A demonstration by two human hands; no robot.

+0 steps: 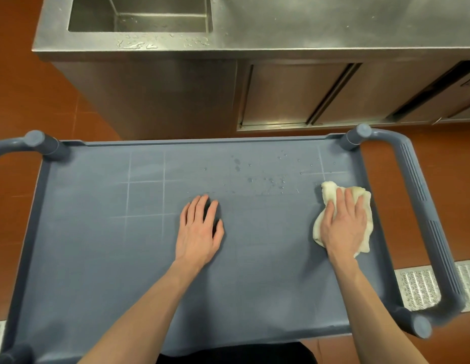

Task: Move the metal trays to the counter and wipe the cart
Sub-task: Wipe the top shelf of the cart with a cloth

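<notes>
Both bare forearms reach forward, well apart. Left hand (199, 232) lies flat, palm down, fingers straight and a bit spread. Right hand (344, 222) is palm down too, fingers straight, pressing downward.

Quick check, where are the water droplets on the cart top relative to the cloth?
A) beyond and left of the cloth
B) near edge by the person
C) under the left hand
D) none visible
A: the water droplets lie on the cart top beyond and left of the cloth under the right hand.

Bare forearms, no sleeves; dark garment below — torso
</notes>
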